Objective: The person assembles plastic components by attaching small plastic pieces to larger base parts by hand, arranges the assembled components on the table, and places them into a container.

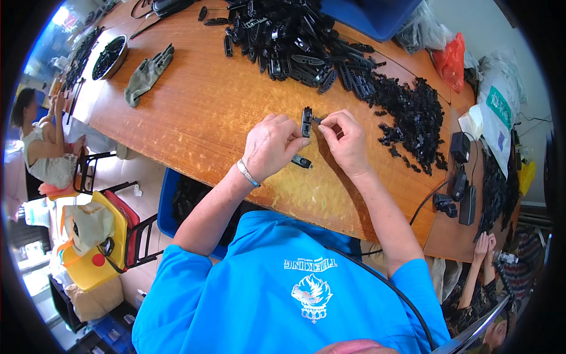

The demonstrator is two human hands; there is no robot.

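While my left hand (272, 147) pinches a clip (306, 122) this side of the heap (289, 47), my right hand (345, 138), fingertips together, holds a bit (317, 120) beside that clip.

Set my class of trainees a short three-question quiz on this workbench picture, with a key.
1. True or false: the left hand is empty.
2. Where is the pile of small black pieces?
a) between the hands
b) to the right of the right hand
c) to the left of the left hand
3. Fill in: the bracelet is on the ___ wrist.

Key: 1. False, it grips a black part; 2. b; 3. left.
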